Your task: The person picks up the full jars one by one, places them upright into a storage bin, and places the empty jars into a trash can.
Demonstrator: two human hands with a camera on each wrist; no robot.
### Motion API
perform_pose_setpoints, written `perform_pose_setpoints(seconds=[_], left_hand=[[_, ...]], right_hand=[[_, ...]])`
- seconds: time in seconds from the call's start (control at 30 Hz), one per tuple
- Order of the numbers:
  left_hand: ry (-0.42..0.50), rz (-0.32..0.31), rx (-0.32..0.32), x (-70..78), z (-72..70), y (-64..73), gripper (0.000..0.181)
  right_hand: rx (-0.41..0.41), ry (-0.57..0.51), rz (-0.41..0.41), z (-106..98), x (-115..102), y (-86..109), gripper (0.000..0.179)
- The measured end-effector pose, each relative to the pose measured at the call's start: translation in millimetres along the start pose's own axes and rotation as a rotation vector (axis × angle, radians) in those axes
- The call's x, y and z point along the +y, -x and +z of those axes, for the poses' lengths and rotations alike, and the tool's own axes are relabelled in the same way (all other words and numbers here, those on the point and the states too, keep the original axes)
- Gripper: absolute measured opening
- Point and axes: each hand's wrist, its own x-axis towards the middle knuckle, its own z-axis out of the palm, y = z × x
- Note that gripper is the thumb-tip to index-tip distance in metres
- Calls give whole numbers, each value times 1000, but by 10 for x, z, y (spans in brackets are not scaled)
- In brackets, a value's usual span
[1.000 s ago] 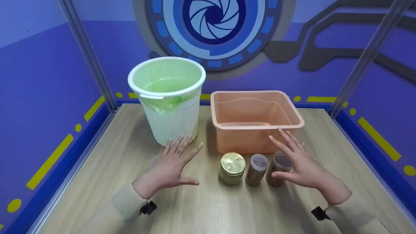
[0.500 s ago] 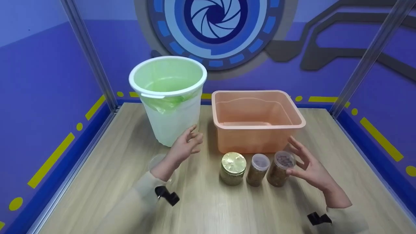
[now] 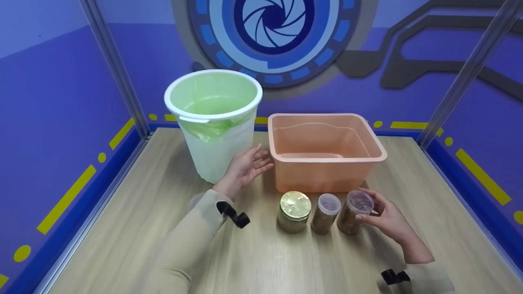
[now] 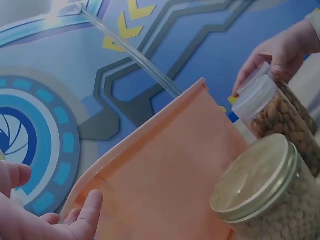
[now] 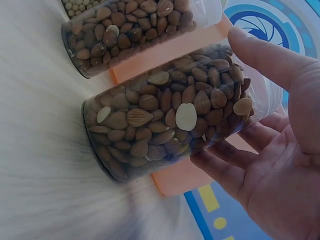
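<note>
My right hand (image 3: 387,220) is at the right-hand clear jar of almonds (image 5: 145,122), its thumb on one side near the lid and its fingers around the other. That jar stands on the table. Beside it is a slimmer jar of almonds (image 3: 321,223) with a pale lid. Left of that, a gold-lidded jar (image 3: 293,222) contains pale round beads or beans, seen in the left wrist view. My left hand (image 3: 246,165), fingers loosely extended and holding nothing, is between the white bucket (image 3: 220,151) and the orange tub (image 3: 318,175).
A green bag lines the bucket, its edge (image 3: 208,130) hanging outside. A clear round item (image 3: 194,201) is mostly hidden behind my left sleeve. Blue printed walls (image 3: 61,102) and metal posts (image 3: 118,65) enclose the wooden table (image 3: 261,261).
My left hand has swung rightward and farther from me, turning its palm. My right hand has lowered from spread fingers to around the right-hand almond jar.
</note>
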Motion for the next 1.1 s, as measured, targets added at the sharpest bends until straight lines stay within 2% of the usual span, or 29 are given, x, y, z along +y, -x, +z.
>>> perform_pose_setpoints(seconds=[0.13,0.27,0.33,0.43,0.6,0.87,1.1], left_hand=[[54,-55,23,-2,62,-110,29],[-5,-82,19,-4,98,-171,17],[-53,-85,9,6,113,-187,20],[-110,-84,-6,33,132,-202,35],[-142,-86,-24,39,161,-209,52],[-141,-56,3,-33,183,-214,53],[-93,-30,-10,-76,182,-229,54]], right_hand=[[-10,1,-7,-6,33,-14,72],[-12,-5,-19,0,48,-8,71],[-9,-15,-25,2,46,-3,71],[-8,-27,-35,6,37,-2,71],[-3,-22,-20,7,30,-2,71],[-2,20,-5,0,41,-9,72],[0,4,-9,2,49,-13,71]])
